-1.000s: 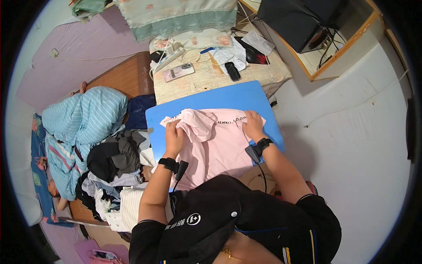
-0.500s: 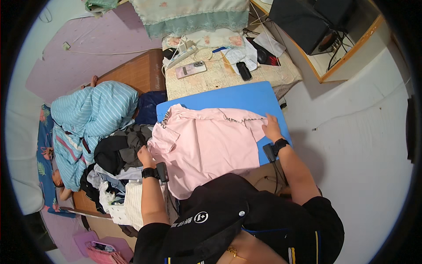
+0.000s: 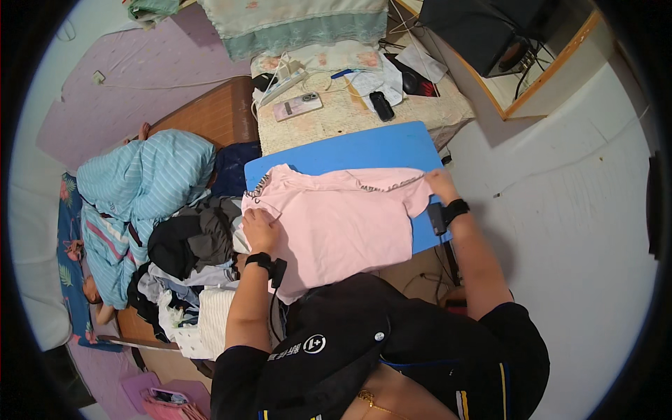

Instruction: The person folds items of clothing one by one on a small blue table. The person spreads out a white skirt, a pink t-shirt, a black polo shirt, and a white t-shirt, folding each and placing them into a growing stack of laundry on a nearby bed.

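Note:
A pink short-sleeved shirt (image 3: 343, 224) with dark lettering along its shoulders lies spread over a blue board (image 3: 336, 150). Its lower edge reaches past the board's near side toward my body. My right hand (image 3: 442, 185) is closed on the end of the right sleeve, drawing it out to the board's right edge. At the opposite side, my left hand (image 3: 260, 232) is on the left sleeve with bent fingers that appear closed on the cloth; the fingertips are partly hidden. Each wrist wears a black strap with a small cabled device.
A heap of clothes (image 3: 189, 245) lies left of the board. Beyond it, a person rests under a blue striped blanket (image 3: 150, 168). A phone (image 3: 297, 106), a power strip (image 3: 281, 89), a black case (image 3: 381, 106) and papers occupy the patterned surface behind the board.
My left hand has moved right and up onto the left sleeve. My right hand has shifted slightly up and right, with the right sleeve raised along with it.

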The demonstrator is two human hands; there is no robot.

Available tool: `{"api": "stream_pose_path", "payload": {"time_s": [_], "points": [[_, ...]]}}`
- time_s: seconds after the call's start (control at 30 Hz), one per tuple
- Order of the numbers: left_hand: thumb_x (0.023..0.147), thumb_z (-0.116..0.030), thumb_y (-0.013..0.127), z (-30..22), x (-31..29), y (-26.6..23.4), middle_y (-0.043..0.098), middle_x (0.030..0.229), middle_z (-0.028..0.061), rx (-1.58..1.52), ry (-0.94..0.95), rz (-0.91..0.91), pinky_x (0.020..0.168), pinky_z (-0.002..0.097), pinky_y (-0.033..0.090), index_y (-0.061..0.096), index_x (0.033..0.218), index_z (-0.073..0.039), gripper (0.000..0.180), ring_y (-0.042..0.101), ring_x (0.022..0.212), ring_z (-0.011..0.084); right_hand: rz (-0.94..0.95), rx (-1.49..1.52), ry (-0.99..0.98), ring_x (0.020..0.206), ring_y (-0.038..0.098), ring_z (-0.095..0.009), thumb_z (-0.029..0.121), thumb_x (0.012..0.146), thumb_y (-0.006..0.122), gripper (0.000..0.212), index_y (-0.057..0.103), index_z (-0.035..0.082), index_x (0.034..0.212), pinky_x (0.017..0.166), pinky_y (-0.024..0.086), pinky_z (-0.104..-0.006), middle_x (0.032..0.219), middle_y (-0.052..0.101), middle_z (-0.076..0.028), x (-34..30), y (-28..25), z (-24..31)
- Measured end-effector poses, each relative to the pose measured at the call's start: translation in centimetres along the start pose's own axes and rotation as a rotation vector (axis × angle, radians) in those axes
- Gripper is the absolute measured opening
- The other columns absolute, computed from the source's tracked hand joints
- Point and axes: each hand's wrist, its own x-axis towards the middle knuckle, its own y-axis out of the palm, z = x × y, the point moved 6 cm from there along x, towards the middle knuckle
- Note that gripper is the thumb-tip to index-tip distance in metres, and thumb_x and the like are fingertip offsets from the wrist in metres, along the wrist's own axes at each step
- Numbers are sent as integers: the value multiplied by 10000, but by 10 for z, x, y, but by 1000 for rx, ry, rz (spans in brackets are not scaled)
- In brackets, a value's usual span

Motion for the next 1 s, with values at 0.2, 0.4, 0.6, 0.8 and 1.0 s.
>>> {"api": "stream_pose_path", "payload": {"time_s": [0.2, 0.4, 0.6, 0.8, 1.0], "points": [[755, -99, 516, 18, 45, -10, 602, 775, 155, -170, -36, 62, 665, 418, 454, 566, 803, -11, 112, 559, 746, 359, -279, 277, 118, 572, 566, -287, 235, 701, 611, 257, 601, -13, 638, 575, 444, -383, 617, 594, -161, 23, -75, 9], [794, -131, 528, 35, 122, -48, 614, 772, 156, -624, -285, -341, 664, 327, 459, 572, 879, 36, 193, 588, 708, 253, -241, 443, 295, 710, 583, -237, 207, 752, 580, 331, 585, -56, 952, 702, 473, -348, 814, 619, -164, 50, -92, -13], [703, -206, 622, 5, 88, -22, 512, 1039, 206, -19, -69, -262, 845, 455, 384, 496, 1053, 8, 429, 463, 990, 386, -208, 12, 252, 968, 532, -422, 243, 702, 633, 428, 535, -45, 1003, 831, 437, -439, 1013, 569, -264, -6, -41, -60], [690, -177, 642, -93, 52, 47, 505, 1111, 198, -195, 492, 135, 915, 428, 368, 490, 1095, -9, 464, 449, 1051, 374, -167, -57, 396, 922, 571, -385, 274, 654, 685, 530, 547, -99, 1005, 789, 461, -423, 958, 583, -283, -47, -5, -68], [764, -327, 595, -167, 21, 70, 242, 1392, 203, -42, 399, 574, 1038, 506, 187, 321, 1319, -99, 660, 191, 1295, 389, -33, 40, 393, 1087, 404, -430, 222, 680, 656, 556, 435, -81, 1090, 908, 388, -429, 1141, 434, -305, -49, 4, -43]]}}
